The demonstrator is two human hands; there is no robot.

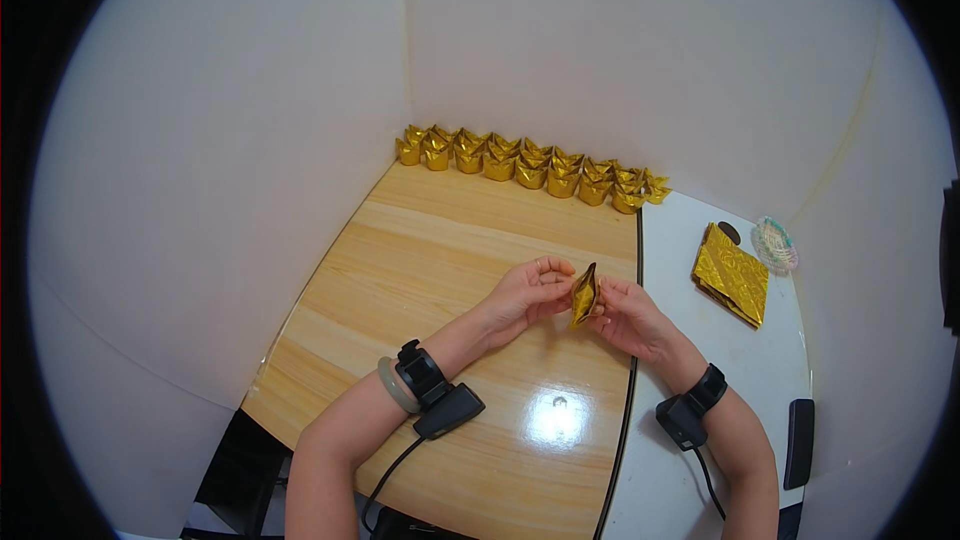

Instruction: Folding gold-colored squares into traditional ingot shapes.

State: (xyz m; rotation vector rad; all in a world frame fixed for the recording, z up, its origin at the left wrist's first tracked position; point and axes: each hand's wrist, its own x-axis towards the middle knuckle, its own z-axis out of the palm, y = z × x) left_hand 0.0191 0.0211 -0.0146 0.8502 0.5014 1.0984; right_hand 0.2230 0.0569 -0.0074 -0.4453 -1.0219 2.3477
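Between my two hands, above the wooden tabletop, is a small folded gold foil paper piece (pixel 585 297), held upright with a dark slit-like opening along it. My left hand (pixel 532 292) pinches its left side with thumb and fingers. On the other side, the fingers of my right hand (pixel 634 316) close on the paper's right face; some fingertips are hidden behind it. Along the back edge of the table stand several finished gold paper ingots (pixel 531 168), lined up in rows. A stack of flat gold foil paper (pixel 732 276) lies to the right.
The wood-grain table (pixel 430 240) adjoins a white surface (pixel 680 240) along a dark seam. Beside the foil stack are a dark round object (pixel 729 232) and a pale coiled item (pixel 775 245). White walls enclose the back and sides. Cables trail from black devices (pixel 450 410) strapped on both wrists.
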